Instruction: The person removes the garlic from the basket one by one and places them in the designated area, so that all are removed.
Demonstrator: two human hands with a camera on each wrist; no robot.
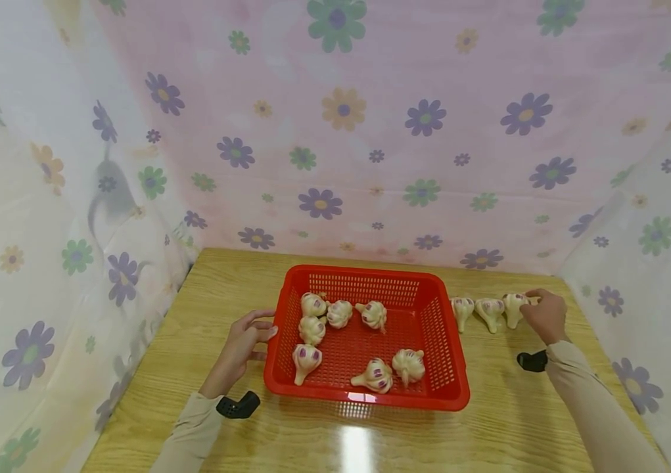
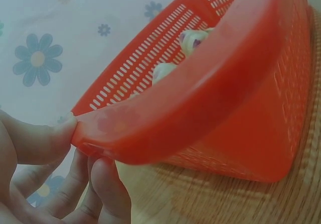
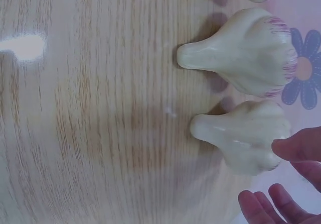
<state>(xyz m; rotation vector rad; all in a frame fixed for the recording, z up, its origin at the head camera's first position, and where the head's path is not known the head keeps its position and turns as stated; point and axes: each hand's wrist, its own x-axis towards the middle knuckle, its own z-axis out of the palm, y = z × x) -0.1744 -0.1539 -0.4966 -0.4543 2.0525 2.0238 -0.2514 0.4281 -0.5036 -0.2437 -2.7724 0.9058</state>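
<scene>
A red plastic basket [image 1: 365,404] with slotted walls stands on the table, several garlic bulbs [image 1: 307,360] lying inside it. My left hand [image 1: 242,345] pinches the rim at its left side; in the left wrist view the thumb [image 2: 45,141] lies on the rim and fingers curl below. Right of the basket, three garlic bulbs line up, their stems toward me. My right hand [image 1: 545,314] is at the rightmost garlic bulb [image 3: 246,138], the thumb overlapping its root end in the right wrist view. Its fingers are spread, and whether the thumb touches cannot be told.
The wooden table [image 1: 234,276] has flowered cloth [image 1: 370,131] behind it and on both sides. A black device is worn at each wrist. Light glares off the table's front [image 1: 355,447].
</scene>
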